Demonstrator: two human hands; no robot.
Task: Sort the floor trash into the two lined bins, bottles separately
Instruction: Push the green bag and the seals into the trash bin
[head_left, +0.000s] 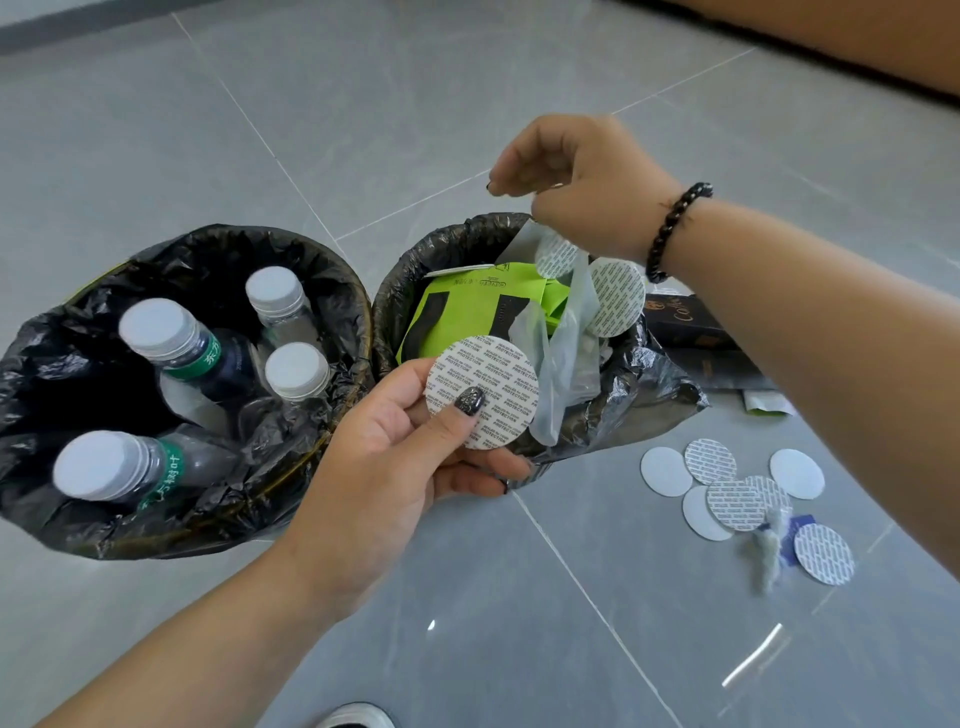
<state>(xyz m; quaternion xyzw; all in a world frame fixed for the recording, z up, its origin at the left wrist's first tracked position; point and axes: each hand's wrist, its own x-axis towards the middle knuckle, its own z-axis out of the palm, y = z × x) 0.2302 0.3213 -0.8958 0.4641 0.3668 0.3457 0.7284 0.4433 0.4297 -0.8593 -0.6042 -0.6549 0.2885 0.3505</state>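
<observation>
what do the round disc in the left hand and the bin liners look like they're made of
The disc the left hand pinches looks like a thin foil-backed or paper seal liner: flat, stiff, matte white, printed with repeated "sealed for your protection" text. The bin liners look like thin black plastic film: glossy, crinkled, folded over the rims.

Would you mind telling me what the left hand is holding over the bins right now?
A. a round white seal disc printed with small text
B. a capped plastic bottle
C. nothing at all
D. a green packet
A: the left hand pinches a round white seal disc with the thumb on its printed face, in front of the right bin; the bottles stand in the left bin.
</observation>
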